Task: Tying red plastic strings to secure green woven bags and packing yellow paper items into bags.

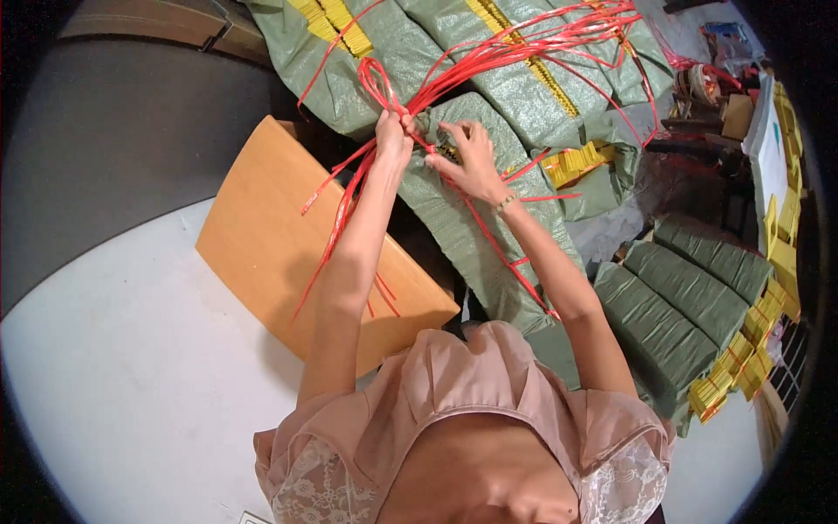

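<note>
2 hands on green woven sack (454, 218): left hand (393, 135) fisted around red plastic strings (489, 57), right hand (467, 162) spread flat, fingertips' hold unclear.

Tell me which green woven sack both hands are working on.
The sack lying diagonally at the centre, next to the wooden board. Left hand grips red straps over it; right hand presses on it. The other sacks lie untouched beyond.

I count two hands of mine, left hand (393, 131) and right hand (467, 162), one wooden board (288, 253) at centre left, and three dark green bundles (690, 301) at right; the red strings (524, 48) are too many to count.
</note>
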{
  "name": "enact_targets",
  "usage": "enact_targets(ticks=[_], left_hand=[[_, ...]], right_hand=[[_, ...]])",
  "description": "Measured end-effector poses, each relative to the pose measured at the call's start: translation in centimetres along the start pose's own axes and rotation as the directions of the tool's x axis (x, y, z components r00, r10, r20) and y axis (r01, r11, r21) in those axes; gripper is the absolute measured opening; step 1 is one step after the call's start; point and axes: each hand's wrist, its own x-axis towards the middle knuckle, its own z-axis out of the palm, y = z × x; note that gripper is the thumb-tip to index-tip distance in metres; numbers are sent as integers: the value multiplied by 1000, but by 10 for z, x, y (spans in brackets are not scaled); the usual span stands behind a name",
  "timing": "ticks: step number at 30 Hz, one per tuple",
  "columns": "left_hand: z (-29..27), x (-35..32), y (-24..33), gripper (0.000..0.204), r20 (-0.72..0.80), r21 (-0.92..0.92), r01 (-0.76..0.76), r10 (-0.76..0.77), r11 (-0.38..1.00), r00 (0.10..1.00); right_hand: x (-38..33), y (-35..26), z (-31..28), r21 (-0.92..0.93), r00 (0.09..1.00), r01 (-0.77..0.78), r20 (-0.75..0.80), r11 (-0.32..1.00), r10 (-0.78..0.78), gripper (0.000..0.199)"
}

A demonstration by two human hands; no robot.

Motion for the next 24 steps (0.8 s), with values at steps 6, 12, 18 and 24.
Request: enact_targets(ticks=[6,12,18,24], left_hand=[[-1,-34,7,15,-14,-173,99,-103,980,995],[-16,-63,19,14,43,-195,15,-7,981,999],[-21,-89,10,37,-200,183,-18,55,983,978],[-13,-184,-38,33,482,773,-604,438,194,759]], right_hand=[[30,3,21,346,989,74,-144,935,-25,25],[14,-39,-7,547,953,-276,45,790,301,26],[-10,3,-39,259,975,69,-222,964,-10,22],[-129,-6,-99,67,929,-309,235,949,286,22]])
